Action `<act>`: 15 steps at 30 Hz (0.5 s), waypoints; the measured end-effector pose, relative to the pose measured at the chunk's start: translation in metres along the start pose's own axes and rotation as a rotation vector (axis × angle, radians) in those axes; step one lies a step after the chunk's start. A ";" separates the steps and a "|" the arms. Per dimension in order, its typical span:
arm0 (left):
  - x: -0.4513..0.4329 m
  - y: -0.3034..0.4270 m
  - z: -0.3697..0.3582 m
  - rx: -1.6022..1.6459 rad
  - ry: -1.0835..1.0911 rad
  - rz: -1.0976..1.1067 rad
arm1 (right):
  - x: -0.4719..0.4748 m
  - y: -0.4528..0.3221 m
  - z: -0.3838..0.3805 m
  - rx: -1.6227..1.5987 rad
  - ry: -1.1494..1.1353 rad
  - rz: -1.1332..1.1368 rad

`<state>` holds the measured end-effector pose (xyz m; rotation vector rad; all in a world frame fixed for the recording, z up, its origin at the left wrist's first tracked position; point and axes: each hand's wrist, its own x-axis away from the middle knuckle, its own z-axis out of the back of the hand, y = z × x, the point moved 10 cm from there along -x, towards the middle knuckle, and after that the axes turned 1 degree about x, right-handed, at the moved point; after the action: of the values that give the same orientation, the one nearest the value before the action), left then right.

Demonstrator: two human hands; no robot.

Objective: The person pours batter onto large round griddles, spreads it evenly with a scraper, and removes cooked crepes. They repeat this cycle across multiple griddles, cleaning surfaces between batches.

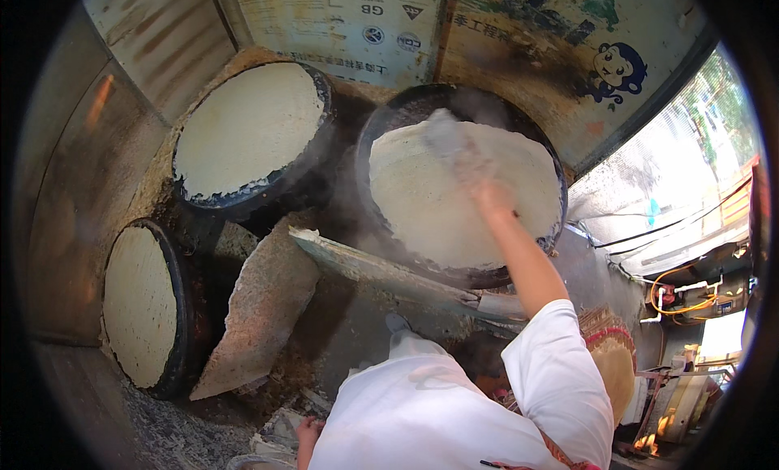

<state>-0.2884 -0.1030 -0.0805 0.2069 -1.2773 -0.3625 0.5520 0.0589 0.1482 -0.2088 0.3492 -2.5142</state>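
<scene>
My right hand (490, 195) grips a flat scraper (443, 132), both blurred by motion. The scraper's grey blade is over the far edge of a large pale batter sheet (438, 208). That sheet covers most of a round black griddle (555, 166), and steam drifts around it. Dark pan surface shows past the sheet's far edge. My left hand (309, 430) hangs low beside my white top, away from the griddles; its fingers are only partly visible, and whether they hold anything is unclear.
Two more round griddles carry pale sheets, one at the upper left (252, 129) and one at the left (140, 306). A rough upright slab (268, 306) and a long board (383, 272) stand between me and the griddles. Stacked flat sheets (611, 360) are at my right.
</scene>
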 end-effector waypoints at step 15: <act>-0.075 -0.046 0.023 -0.344 -0.041 -0.105 | -0.015 0.076 -0.025 -0.863 -0.242 -0.515</act>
<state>-0.3355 -0.1159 -0.1572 -0.0261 -1.2255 -0.6720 0.5995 0.0121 0.1010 -1.0342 1.4102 -2.5972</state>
